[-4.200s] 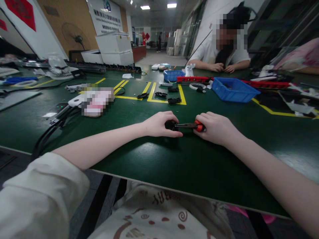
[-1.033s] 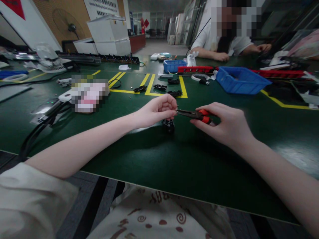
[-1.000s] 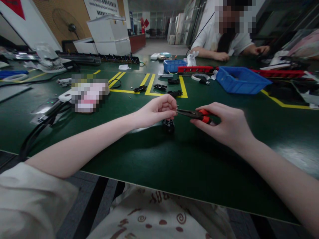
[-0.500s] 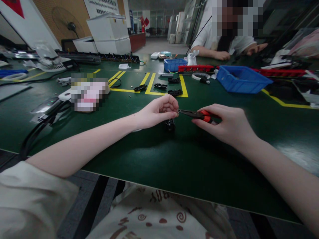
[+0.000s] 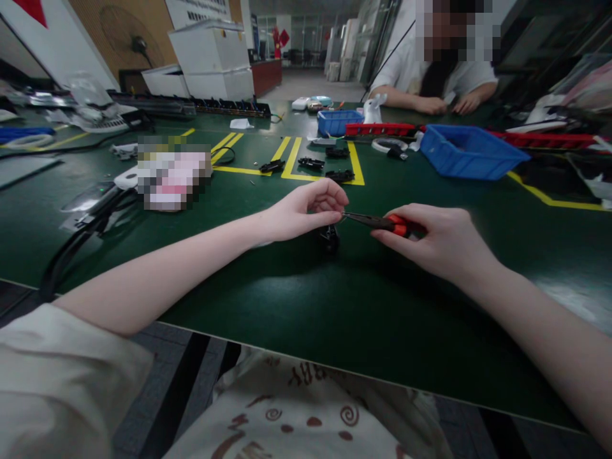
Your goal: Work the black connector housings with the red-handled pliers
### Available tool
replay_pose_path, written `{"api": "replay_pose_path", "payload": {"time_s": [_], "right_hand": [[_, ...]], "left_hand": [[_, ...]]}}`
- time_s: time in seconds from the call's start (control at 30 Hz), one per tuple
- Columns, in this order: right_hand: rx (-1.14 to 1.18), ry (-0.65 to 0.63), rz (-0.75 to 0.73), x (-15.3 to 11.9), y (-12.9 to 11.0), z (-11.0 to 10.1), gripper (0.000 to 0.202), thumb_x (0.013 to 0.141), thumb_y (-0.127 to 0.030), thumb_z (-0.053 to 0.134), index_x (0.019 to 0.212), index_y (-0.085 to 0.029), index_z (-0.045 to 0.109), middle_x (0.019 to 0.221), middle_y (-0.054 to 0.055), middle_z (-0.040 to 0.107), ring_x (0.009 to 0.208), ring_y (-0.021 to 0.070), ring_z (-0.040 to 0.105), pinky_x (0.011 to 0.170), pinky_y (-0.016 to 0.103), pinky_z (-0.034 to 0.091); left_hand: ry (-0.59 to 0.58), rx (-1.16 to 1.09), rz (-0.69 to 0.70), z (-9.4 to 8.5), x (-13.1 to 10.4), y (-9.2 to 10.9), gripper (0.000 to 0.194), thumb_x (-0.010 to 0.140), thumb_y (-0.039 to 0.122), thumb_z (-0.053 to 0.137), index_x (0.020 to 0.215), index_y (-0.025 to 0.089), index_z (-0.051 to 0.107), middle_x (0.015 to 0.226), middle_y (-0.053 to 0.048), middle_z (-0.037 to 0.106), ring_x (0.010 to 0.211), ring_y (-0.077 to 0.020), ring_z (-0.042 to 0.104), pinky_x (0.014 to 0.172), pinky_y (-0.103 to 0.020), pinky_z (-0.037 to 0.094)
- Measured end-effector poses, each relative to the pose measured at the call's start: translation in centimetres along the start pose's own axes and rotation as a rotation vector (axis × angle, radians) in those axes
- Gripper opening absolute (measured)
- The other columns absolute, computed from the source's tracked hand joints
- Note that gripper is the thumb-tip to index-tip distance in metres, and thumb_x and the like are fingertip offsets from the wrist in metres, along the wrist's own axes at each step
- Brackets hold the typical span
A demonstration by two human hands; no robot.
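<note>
My right hand (image 5: 435,239) is wrapped round the red grips of a pair of needle-nose pliers (image 5: 375,220). The thin dark jaws point left and reach the fingertips of my left hand (image 5: 313,207). That hand is closed in a pinch, with thumb and index finger together at the plier tips. What it pinches is too small to make out. Just below the left thumb shows a small black part (image 5: 329,239); whether the hand holds it or it rests on the table is hidden.
Several small black parts (image 5: 312,164) lie near yellow tape lines on the green table (image 5: 268,299). Blue bins (image 5: 473,153) and a red strip (image 5: 380,130) stand farther back. A pink phone-like object (image 5: 174,182) and cables lie left. Another person (image 5: 430,95) sits across the table.
My hands and the pliers hold nearly the same pose, tips still at the left fingertips. The view has shifted slightly. Across the table, the other person's hands have come closer together.
</note>
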State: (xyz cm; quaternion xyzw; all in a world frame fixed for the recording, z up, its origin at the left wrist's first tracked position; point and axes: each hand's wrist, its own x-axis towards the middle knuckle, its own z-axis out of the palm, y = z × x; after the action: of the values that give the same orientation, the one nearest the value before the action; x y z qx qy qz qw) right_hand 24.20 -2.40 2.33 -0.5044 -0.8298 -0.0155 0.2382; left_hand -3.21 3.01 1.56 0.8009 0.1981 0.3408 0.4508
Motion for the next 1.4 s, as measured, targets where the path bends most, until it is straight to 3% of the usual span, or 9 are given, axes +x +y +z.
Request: {"api": "replay_pose_path", "payload": {"time_s": [0.1, 0.2, 0.33, 0.6, 1.03, 1.4], "right_hand": [[-0.055, -0.041, -0.001, 0.1, 0.3, 0.3, 0.045, 0.089, -0.069, 0.055, 0.085, -0.026, 0.068, 0.081, 0.007, 0.071, 0.069, 0.0248, 0.063, 0.059, 0.039, 0.043], [-0.114, -0.061, -0.023, 0.3, 0.5, 0.7, 0.047, 0.09, -0.069, 0.053, 0.087, -0.025, 0.069, 0.083, 0.008, 0.071, 0.072, 0.0262, 0.064, 0.06, 0.039, 0.044], [-0.159, -0.047, -0.06, 0.5, 0.7, 1.1, 0.047, 0.09, -0.068, 0.053, 0.087, -0.024, 0.069, 0.085, 0.009, 0.072, 0.074, 0.0268, 0.065, 0.059, 0.038, 0.043], [-0.152, -0.029, -0.097, 0.7, 0.6, 1.3, 0.046, 0.09, -0.066, 0.055, 0.087, -0.023, 0.071, 0.081, 0.01, 0.07, 0.075, 0.028, 0.063, 0.057, 0.038, 0.042], [-0.133, -0.022, -0.106, 0.3, 0.9, 1.3, 0.042, 0.092, -0.063, 0.056, 0.082, -0.024, 0.066, 0.085, 0.01, 0.065, 0.069, 0.0244, 0.06, 0.056, 0.038, 0.04], [-0.154, -0.029, -0.116, 0.2, 0.7, 1.0, 0.043, 0.093, -0.066, 0.053, 0.083, -0.027, 0.07, 0.086, 0.011, 0.066, 0.069, 0.0242, 0.059, 0.054, 0.039, 0.04]], "left_hand": [[-0.043, 0.213, -0.047, -1.3, -0.2, 0.2, 0.033, 0.091, 0.033, 0.066, 0.12, 0.017, 0.061, 0.124, -0.01, 0.067, 0.11, -0.0212, 0.065, 0.1, -0.039, 0.05], [-0.133, 0.369, -0.117, -2.2, -0.5, 0.1, 0.056, 0.084, 0.044, 0.075, 0.131, 0.019, 0.059, 0.141, -0.011, 0.061, 0.129, -0.0285, 0.058, 0.109, -0.044, 0.047], [-0.214, 0.459, -0.134, -1.9, -0.7, -0.1, 0.072, 0.076, 0.051, 0.081, 0.135, 0.019, 0.056, 0.142, -0.013, 0.059, 0.13, -0.0305, 0.058, 0.107, -0.043, 0.048], [-0.213, 0.446, -0.09, -1.2, -0.7, 0.2, 0.062, 0.077, 0.048, 0.079, 0.127, 0.018, 0.058, 0.134, -0.013, 0.063, 0.121, -0.0286, 0.062, 0.104, -0.044, 0.05], [-0.259, 0.536, -0.105, -1.5, -0.7, 0.5, 0.057, 0.085, 0.047, 0.073, 0.134, 0.02, 0.063, 0.138, -0.01, 0.067, 0.126, -0.0277, 0.063, 0.107, -0.043, 0.048], [-0.231, 0.526, -0.059, -1.5, -0.7, 0.0, 0.046, 0.086, 0.046, 0.075, 0.125, 0.022, 0.07, 0.136, -0.009, 0.07, 0.127, -0.0272, 0.062, 0.108, -0.044, 0.048]]}}
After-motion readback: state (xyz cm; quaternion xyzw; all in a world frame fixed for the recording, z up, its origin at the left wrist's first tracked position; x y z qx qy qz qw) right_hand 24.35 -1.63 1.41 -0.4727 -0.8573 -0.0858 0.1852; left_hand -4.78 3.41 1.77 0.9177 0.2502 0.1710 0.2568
